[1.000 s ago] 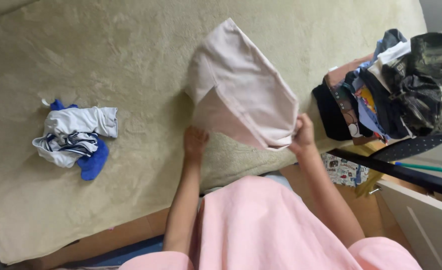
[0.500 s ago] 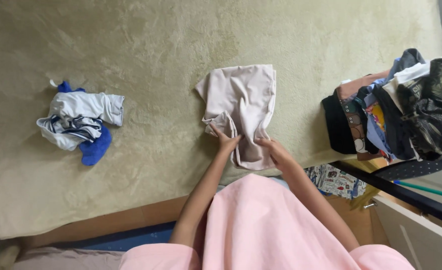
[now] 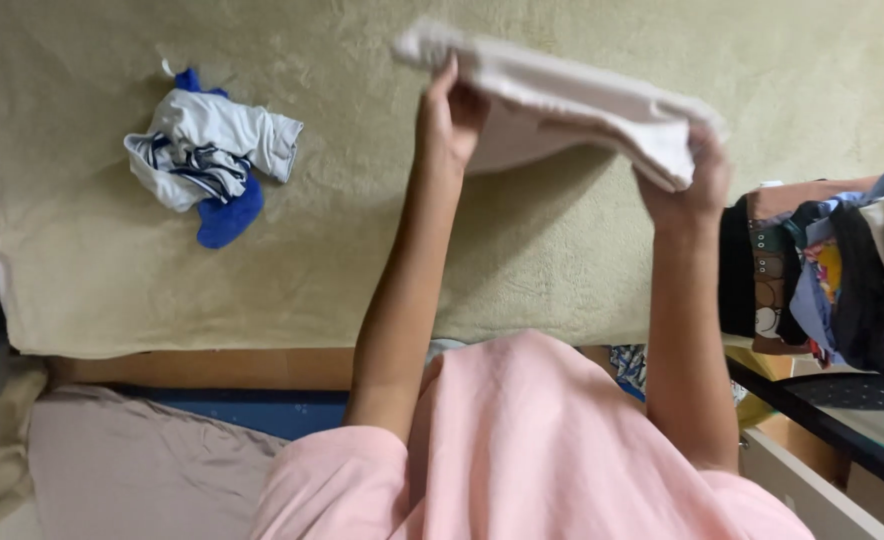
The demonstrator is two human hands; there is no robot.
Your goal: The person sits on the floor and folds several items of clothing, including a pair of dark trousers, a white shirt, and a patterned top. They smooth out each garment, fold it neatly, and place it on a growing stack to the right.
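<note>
Here both hands are raised over the bed (image 3: pixel 582 260), each clamped on one end of a pale cloth (image 3: pixel 572 95) stretched between them in the air. The left hand (image 3: pixel 449 118) pinches the cloth's left end, thumb and fingers closed around the bunched edge; most of its fingers are tucked behind the fabric and cannot be counted. The right hand (image 3: pixel 697 185) grips the right end, and the drooping fold covers its fingertips entirely. The cloth is blurred, so its seams and true shape are hard to read; whether it is folded once or more cannot be told.

On the bed's beige cover, well apart to the left, lies a crumpled bundle (image 3: pixel 212 160) of white, striped and blue fabric; how many pieces it holds is unclear. At the right edge a pile of dark and coloured clothes (image 3: pixel 822 280) is cut off by the frame. A pink top (image 3: pixel 522 450) fills the lower middle, hiding the near edge of the bed behind it.
</note>
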